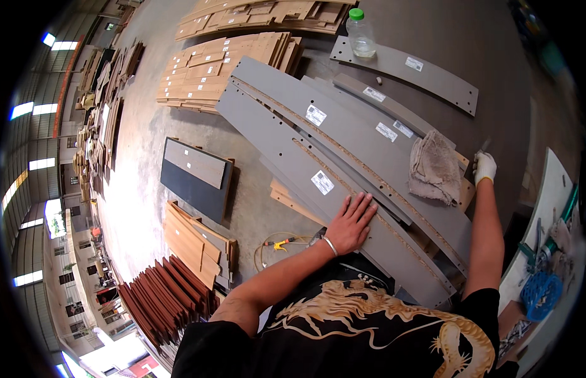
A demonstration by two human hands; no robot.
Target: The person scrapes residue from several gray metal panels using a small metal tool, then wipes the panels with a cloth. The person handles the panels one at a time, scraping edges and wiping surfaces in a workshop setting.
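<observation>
- A worker's bare left hand (351, 225) lies flat, palm down, on the near grey panel (336, 195), fingers extended and closed around nothing.
- The panel sits directly beneath that palm, running from the upper left down toward the worker's body; the fingertips rest close to its exposed brown edge strip.
- The right hand (485, 167), in a white glove, is curled at the end of an outstretched arm, apart from the near panel; a thin, blurred shape shows above it, and whether it is grasped cannot be told.
- Between the hands, nearer the glove, a crumpled beige cloth (435, 169) lies over the grey boards.
- Alongside the near panel, a second grey panel (356, 142) bears a white label and a row of dark holes.
- Farther off, a clear bottle (361, 39) with a green cap stands by the end of a separate grey panel (425, 80).
- On the floor to the worker's left, a yellow air gun (280, 244), reddish-brown boards (167, 301) and stacked wood-toned boards (208, 70) surround the work.
</observation>
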